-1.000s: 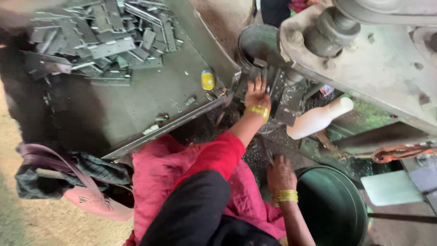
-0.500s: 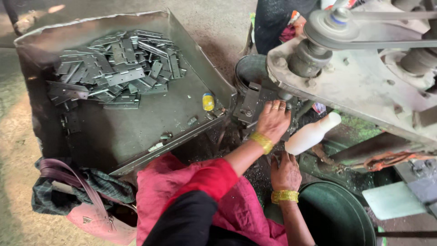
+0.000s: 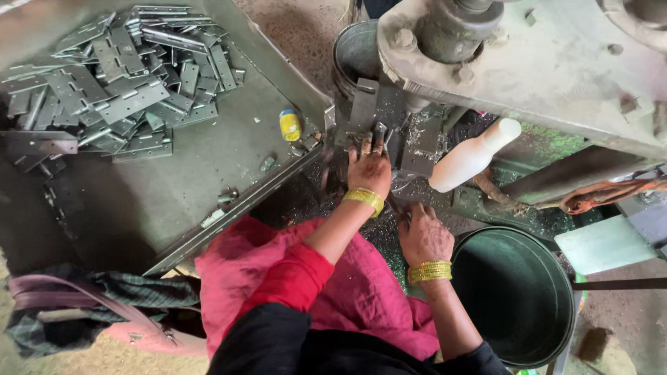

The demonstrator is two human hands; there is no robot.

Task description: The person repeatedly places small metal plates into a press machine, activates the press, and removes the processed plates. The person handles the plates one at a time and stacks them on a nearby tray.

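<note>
Nearest to me I see a black sleeve and pink cloth spread over my lap. At lower left a dark checked cloth lies bundled over a pink bag on the floor.

My right hand, with gold bangles at the wrist, rests palm down on the dark, grit-covered machine bed, fingers loosely spread; I cannot tell whether its grip holds anything. Just to its right stands a dark green bucket, its mouth open toward me.

A little farther, my left hand, also wearing a gold bangle, reaches forward with its fingers pressed down on a small grey metal piece. The piece lies at the foot of the machine, right under the heavy grey press body. The fingers lie flat on it rather than curled around it.

Beside that hand, to the right, a white plastic bottle leans tilted against the machine.

To the left a large metal tray holds a small yellow and blue bottle near its right edge. Farther back in the tray lies a loose heap of flat grey hinge plates.

Farthest off, behind the left hand, stands a grey metal bucket, partly hidden by the machine.
</note>
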